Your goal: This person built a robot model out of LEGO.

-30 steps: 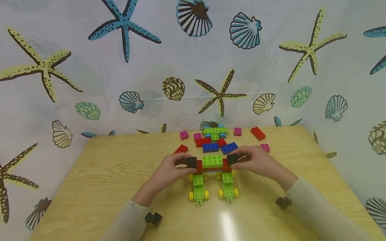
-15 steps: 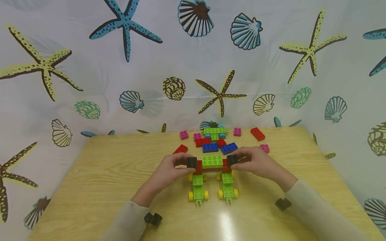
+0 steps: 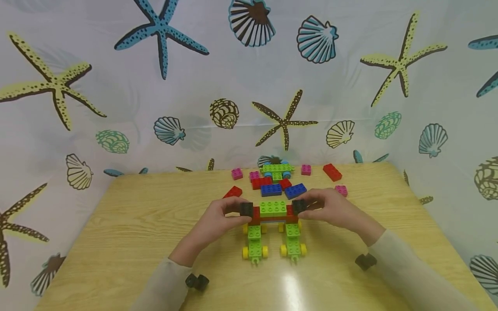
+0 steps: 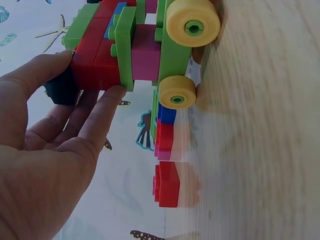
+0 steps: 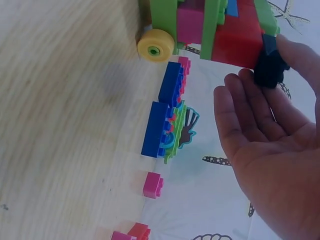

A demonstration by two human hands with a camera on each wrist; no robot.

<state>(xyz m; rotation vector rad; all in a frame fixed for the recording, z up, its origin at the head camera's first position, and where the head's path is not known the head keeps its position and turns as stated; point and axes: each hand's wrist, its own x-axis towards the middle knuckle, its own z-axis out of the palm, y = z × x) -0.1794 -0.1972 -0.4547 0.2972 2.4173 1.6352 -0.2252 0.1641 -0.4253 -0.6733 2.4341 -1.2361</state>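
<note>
A toy-brick vehicle (image 3: 274, 208) stands on the table, with green bricks on top, red bricks (image 4: 103, 65) at the sides and two green wheeled bases in front. My left hand (image 3: 219, 221) pinches a black block (image 3: 246, 209) at its left end, thumb above and fingers below; in the left wrist view one fingertip lies by the lower edge of a green plate. My right hand (image 3: 330, 209) pinches another black block (image 5: 270, 65) at the right end. Its other fingers extend under the block, apart from the red brick. Yellow wheels (image 4: 193, 22) touch the table.
Behind the vehicle lie two blue bricks (image 3: 271, 190), several red bricks (image 3: 332, 172) and several pink bricks (image 3: 306, 169). A green wheeled base with blue wheels (image 3: 277, 169) sits at the back. A patterned curtain (image 3: 249, 77) hangs beyond the wooden table (image 3: 155, 216).
</note>
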